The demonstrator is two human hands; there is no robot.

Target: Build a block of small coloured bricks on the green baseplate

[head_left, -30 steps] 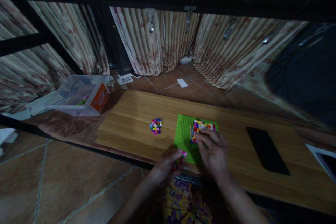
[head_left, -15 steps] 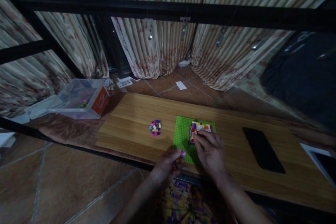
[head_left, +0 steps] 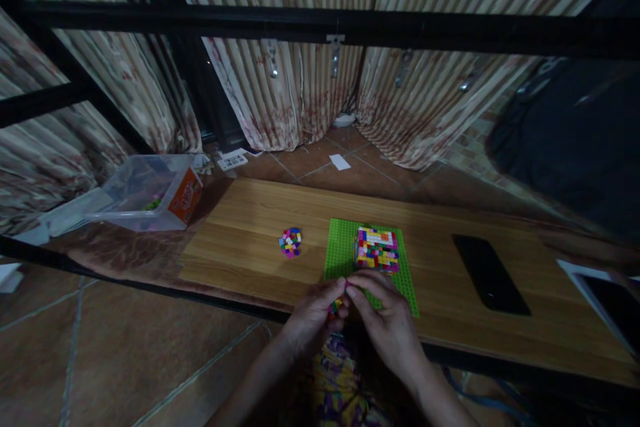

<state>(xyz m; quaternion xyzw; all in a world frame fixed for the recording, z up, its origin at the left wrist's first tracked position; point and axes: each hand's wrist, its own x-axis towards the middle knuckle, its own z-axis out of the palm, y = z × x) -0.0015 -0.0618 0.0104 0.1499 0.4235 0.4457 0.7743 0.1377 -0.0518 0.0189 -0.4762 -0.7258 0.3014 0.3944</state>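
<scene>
My left hand (head_left: 316,310) is closed around several small toy bricks (head_left: 335,307), with yellow, green and red ones showing between the fingers. The fingertips of my right hand (head_left: 383,310) pinch a small pink brick (head_left: 347,286) right at my left thumb and forefinger, so both hands meet there. Just beyond them a green baseplate (head_left: 340,250) lies on the wooden table. On it stands a block-shaped build of many-coloured bricks (head_left: 377,251), with a white patch on its top. My right hand covers part of the plate's near edge.
A pile of loose bricks (head_left: 291,242) lies left of the baseplate on the wooden table (head_left: 250,213). A black phone-like slab (head_left: 490,273) is on the right. A clear plastic box (head_left: 145,193) with an orange label stands beyond the table's left end.
My right hand has come off the brick build and moved left and nearer to me, meeting my left hand. The whole build top now shows. The view has shifted slightly.
</scene>
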